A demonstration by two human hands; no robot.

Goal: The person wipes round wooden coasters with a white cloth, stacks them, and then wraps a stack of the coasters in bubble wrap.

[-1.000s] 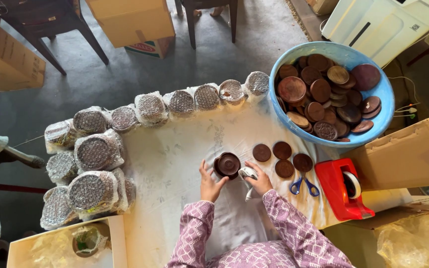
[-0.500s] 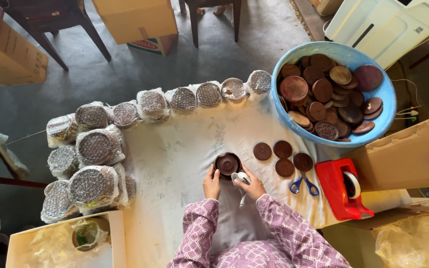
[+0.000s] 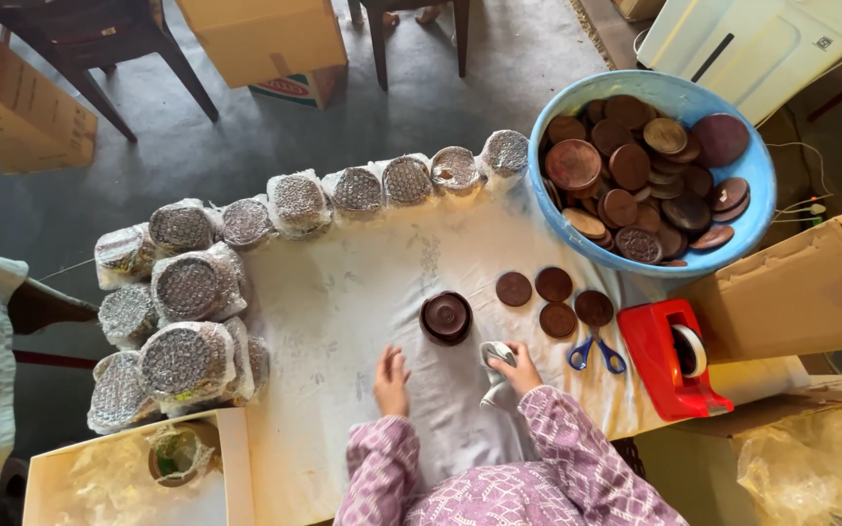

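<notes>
Far left: open cream box (image 3: 231,458) w/ plastic liner at the table corner, above it a heap of bubble-wrapped round bundles (image 3: 187,292), more of them in a row along the table's far edge (image 3: 382,180). White cloth-covered table (image 3: 343,292) in the middle. Left hand (image 3: 392,380) lies flat on the cloth, fingers spread, holding nothing, just below-left of the dark brown round stack (image 3: 446,317), not touching it. The stack sits upright on the cloth, near centre, apart from both hands. Right hand (image 3: 518,370) is closed round a crumpled pale rag (image 3: 497,375), just below-right of the stack. Both sleeves purple patterned. Right of that: 4 loose brown discs (image 3: 554,297) flat on the cloth, close together; blue-handled scissors (image 3: 596,353) just below them; red tape dispenser (image 3: 679,356) beside the scissors. Top right: blue basin (image 3: 747,219) full of brown discs, some w/ carved faces. Cardboard box (image 3: 801,292) at the far right edge.
</notes>
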